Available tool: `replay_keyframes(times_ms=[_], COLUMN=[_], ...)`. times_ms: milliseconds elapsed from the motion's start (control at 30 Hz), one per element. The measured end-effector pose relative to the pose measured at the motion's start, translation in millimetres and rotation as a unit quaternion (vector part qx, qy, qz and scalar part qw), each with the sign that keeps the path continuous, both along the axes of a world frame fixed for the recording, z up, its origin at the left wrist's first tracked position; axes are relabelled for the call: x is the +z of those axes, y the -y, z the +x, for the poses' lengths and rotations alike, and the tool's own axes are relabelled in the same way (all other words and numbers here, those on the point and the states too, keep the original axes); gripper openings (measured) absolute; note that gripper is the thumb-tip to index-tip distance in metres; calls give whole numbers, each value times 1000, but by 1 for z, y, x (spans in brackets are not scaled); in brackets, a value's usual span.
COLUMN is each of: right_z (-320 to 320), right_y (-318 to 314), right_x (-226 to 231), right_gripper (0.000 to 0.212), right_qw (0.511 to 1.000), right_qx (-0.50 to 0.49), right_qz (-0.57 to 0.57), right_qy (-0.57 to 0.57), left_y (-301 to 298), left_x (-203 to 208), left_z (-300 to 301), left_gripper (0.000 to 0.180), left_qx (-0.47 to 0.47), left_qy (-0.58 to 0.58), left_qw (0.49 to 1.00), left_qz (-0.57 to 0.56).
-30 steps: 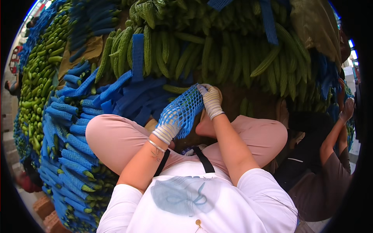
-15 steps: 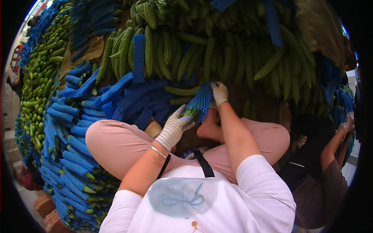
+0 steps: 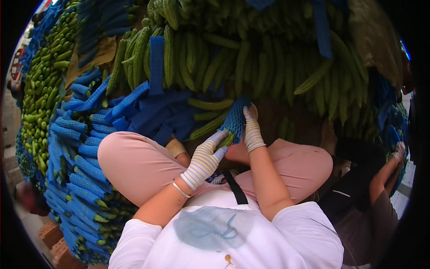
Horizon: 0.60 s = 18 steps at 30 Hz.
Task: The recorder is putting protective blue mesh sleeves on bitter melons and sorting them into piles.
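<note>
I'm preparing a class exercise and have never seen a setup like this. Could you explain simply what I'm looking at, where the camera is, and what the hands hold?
There is no machine here: a seated person is working in striped gloves. Every picture comes from one wide camera on the person's head, looking down, so straight edges bend near the rim.

The left hand holds the bare lower end of a ridged green vegetable. Blue netting covers its upper part, and the right hand grips that netting.

Ahead are piled green vegetables; to the left are netted ones and loose blue sleeves. At far right is another person's hand.
</note>
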State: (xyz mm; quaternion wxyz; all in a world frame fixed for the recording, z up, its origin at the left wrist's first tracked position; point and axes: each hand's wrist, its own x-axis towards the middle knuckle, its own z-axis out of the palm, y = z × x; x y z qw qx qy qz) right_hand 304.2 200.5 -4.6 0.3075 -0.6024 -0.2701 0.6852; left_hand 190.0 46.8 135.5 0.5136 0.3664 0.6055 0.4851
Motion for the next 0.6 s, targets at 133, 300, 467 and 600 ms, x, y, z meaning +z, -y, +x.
replay_keyframes(times_ms=[133,300,467,600], right_z=[11,6,-10,-3], right_y=[25,55,84,30], right_x=[50,151,203,210], right_gripper=[54,51,74,57], right_qw=[939,942,893,890], right_qx=[54,153,316,319], right_qz=[-226,-140,140,201], right_qy=[-254,-264,-289,-256], left_y=[-11,-25,-22,16], left_x=[19,36,67,125], left_z=[-4,-31,-46,-93], left_gripper=[33,40,51,62], left_qx=[-140,184,146,262], left_qy=[-130,190,345,407], left_qw=[981,962,924,843], left_qz=[18,-66,83,235])
